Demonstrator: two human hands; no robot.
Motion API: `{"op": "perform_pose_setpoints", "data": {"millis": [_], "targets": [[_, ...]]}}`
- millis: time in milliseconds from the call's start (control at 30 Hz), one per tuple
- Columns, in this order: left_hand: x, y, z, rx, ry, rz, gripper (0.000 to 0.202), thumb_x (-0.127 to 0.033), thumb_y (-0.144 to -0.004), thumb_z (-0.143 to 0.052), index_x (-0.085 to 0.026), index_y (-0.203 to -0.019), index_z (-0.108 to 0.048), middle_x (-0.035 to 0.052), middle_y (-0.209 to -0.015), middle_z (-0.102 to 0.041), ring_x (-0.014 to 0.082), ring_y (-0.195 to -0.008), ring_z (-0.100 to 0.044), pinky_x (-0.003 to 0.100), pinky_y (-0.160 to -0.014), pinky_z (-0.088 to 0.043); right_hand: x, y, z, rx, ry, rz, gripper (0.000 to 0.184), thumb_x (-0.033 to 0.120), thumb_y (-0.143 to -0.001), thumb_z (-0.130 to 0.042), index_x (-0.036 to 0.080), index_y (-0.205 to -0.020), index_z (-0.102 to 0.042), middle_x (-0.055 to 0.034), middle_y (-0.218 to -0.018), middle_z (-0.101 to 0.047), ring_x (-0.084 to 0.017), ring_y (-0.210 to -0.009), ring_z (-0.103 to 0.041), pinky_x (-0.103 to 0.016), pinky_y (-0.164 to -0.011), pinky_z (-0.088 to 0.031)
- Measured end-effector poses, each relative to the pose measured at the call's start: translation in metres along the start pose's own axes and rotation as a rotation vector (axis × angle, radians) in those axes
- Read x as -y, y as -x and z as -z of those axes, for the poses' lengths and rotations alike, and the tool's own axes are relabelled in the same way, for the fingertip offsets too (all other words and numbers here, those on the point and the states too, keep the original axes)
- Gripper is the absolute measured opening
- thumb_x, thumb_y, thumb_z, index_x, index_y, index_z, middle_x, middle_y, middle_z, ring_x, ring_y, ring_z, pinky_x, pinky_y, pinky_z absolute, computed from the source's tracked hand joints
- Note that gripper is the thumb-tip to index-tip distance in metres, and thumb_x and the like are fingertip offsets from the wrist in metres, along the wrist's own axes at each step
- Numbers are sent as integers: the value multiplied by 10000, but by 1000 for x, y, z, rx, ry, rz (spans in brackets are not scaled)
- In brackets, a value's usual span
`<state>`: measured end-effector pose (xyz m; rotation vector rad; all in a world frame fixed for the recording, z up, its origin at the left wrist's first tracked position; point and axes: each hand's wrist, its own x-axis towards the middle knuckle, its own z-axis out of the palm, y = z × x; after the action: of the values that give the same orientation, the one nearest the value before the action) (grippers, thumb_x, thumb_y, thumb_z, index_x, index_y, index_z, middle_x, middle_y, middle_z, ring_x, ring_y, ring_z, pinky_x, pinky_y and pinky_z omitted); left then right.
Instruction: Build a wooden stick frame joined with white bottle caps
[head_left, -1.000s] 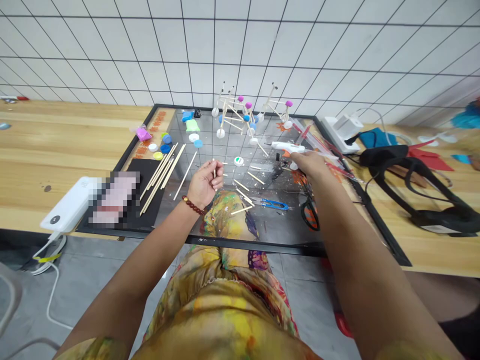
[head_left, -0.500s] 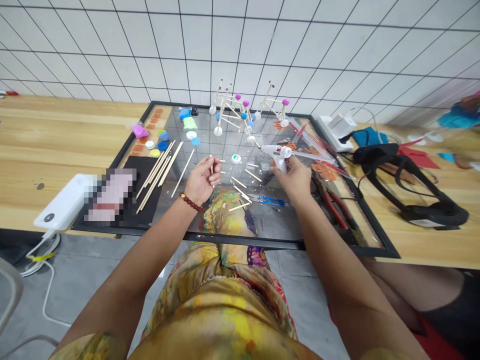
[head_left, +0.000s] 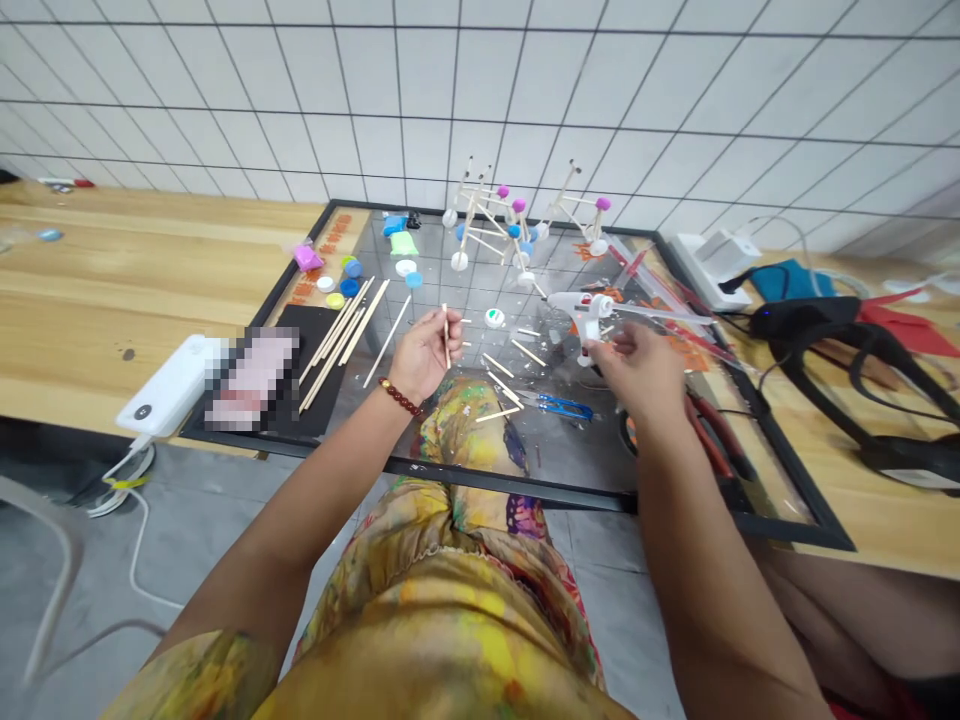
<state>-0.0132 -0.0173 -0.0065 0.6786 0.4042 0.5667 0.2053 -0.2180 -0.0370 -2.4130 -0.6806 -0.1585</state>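
Note:
My left hand (head_left: 429, 352) pinches a short wooden stick (head_left: 448, 338) upright between thumb and fingers, above the dark glass board. My right hand (head_left: 637, 365) is beside the white glue gun (head_left: 583, 308), its thumb close to the base of the handle and its fingers loosely curled, not wrapped around it. The glue gun rests on the board, its nozzle toward the left and a clear glue stick (head_left: 660, 314) out of its back. Between the hands lie cut stick pieces (head_left: 529, 352), a white cap with a green mark (head_left: 494, 317) and blue thread snips (head_left: 559, 406).
Stick frames with clay balls (head_left: 487, 225) stand at the back. Longer sticks (head_left: 341, 335) and clay tubs (head_left: 349, 287) are on the left, beside a power bank (head_left: 174, 385). Red-handled pliers (head_left: 709, 435), a power strip (head_left: 709, 270) and a black headset (head_left: 862, 390) occupy the right.
My right hand has let go of the glue gun's handle and drawn back to the right. The stick in my left hand now shows upright. The whole view has shifted slightly.

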Motion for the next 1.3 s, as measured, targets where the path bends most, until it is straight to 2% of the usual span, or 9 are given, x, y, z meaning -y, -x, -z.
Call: {"op": "perform_pose_setpoints", "data": {"millis": [167,333,433,533,667,967,1067,1167,1300], "targets": [[6,-1,0,31,-8,-6,212,-178,-991,-615,-136,-796,-687,-18,-640,-569,66,-524,-502,201,-527,-392,-11,28,9,-135,-36,16,309,477,-844,-724,201,-977,-696,-89,-864,-710,-270,-815,-678,-512,-880,-562],[5,-11,-13,11,-22,0,107,-177,-922,-741,-141,-826,-713,-1,-744,-656,85,-694,-630,238,-729,-535,24,60,7,-234,-273,237,266,482,-886,-678,232,-796,-662,-33,-726,-642,-204,-655,-592,-400,-707,-523],[-1,-24,-24,59,-95,-8,75,-181,-885,-794,-141,-842,-747,-14,-709,-630,68,-634,-585,227,-684,-510,58,56,-5,-51,-474,371,233,453,-900,-675,229,-852,-715,-27,-782,-691,-187,-719,-623,-366,-752,-520],[-4,-33,-28,81,-123,-30,73,-184,-852,-828,-146,-862,-766,-37,-661,-596,58,-585,-549,215,-627,-472,82,38,-24,163,-720,287,365,582,-891,-659,228,-922,-740,-36,-846,-725,-182,-747,-624,-352,-734,-513],[2,-33,-18,56,-162,-43,146,-173,-784,-881,-133,-865,-766,-39,-651,-616,55,-585,-555,215,-662,-481,93,23,-44,400,-925,175,512,724,-830,-665,230,-924,-767,-50,-861,-749,-166,-728,-598,-312,-659,-483],[20,-28,-7,92,-330,-143,262,-205,-670,-941,-157,-893,-812,-12,-712,-683,78,-623,-588,227,-643,-473,93,37,-45,568,-1061,122,395,570,-631,-922,240,-800,-784,6,-768,-735,-151,-726,-632,-318,-752,-525],[21,-27,-8,90,-340,-180,308,-181,-644,-941,-173,-918,-803,-28,-720,-669,80,-622,-592,226,-631,-478,91,39,-45,553,-991,158,361,549,-678,-880,225,-791,-767,10,-730,-702,-143,-678,-591,-304,-697,-488],[20,-26,-9,56,-349,-201,257,-181,-641,-937,-161,-835,-769,-21,-703,-676,84,-620,-599,227,-639,-494,90,37,-43,431,-839,247,293,505,-758,-794,219,-789,-739,10,-717,-658,-139,-652,-538,-294,-656,-445],[19,-29,-11,-67,-290,-295,236,-147,-718,-879,-180,-915,-752,-8,-829,-727,79,-640,-631,234,-675,-528,101,12,-36,227,-596,377,141,365,-855,-682,235,-843,-733,-24,-825,-691,-183,-773,-587,-325,-767,-477]]}}
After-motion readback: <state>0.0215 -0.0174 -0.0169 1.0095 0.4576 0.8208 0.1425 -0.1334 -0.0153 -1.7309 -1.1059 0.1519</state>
